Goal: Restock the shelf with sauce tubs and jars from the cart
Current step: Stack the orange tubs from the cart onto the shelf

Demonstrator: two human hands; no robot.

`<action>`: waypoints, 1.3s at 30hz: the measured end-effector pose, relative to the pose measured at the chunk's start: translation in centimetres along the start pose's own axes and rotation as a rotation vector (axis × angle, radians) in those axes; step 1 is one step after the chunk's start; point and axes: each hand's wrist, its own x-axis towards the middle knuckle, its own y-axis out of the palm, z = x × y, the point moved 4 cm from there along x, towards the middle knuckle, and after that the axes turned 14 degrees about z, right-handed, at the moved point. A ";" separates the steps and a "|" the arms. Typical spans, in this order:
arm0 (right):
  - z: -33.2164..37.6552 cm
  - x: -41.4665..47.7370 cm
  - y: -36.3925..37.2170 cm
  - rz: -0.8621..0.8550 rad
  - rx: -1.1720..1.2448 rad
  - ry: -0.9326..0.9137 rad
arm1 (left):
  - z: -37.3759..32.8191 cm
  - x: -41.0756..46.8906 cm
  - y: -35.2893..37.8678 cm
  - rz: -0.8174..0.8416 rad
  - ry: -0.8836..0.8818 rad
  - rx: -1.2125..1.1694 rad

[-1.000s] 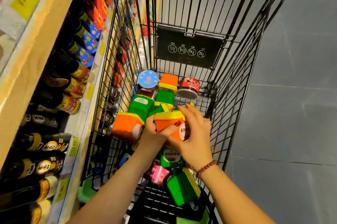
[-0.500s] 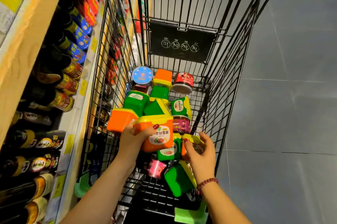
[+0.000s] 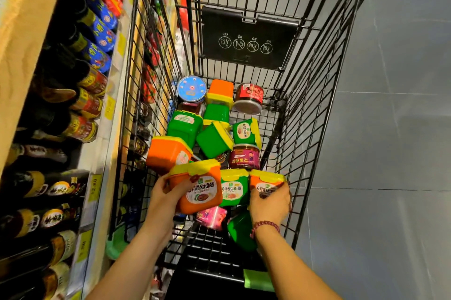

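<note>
In the cart (image 3: 307, 128), an orange tub (image 3: 202, 189) is clamped by the left hand (image 3: 164, 199), a second tub (image 3: 264, 183) by the right hand (image 3: 269, 205) (grey floor (image 3: 390, 153) alongside).

Smooth grey tiled floor (image 3: 395, 133), thin dark grout lines (image 3: 390, 189), faint pale sheen

The right hand (image 3: 268, 204) half hides an orange tub (image 3: 262, 183).

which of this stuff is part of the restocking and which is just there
Job: left hand holding orange tub; right hand gripping second orange tub; green tubs; jars; cart; shelf.
Just there: shelved bottles; black placard; floor.
</note>
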 end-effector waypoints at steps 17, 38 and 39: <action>-0.7 2.3 0.4 0.247 0.200 0.068 | -0.6 0.2 -1.3 -0.063 0.038 -0.093; -0.7 6.1 1.4 0.524 0.659 0.454 | 0.0 0.7 -1.1 -0.072 0.008 -0.108; -0.5 5.8 1.2 0.520 0.667 0.454 | -0.1 0.7 -1.2 -0.071 0.008 -0.112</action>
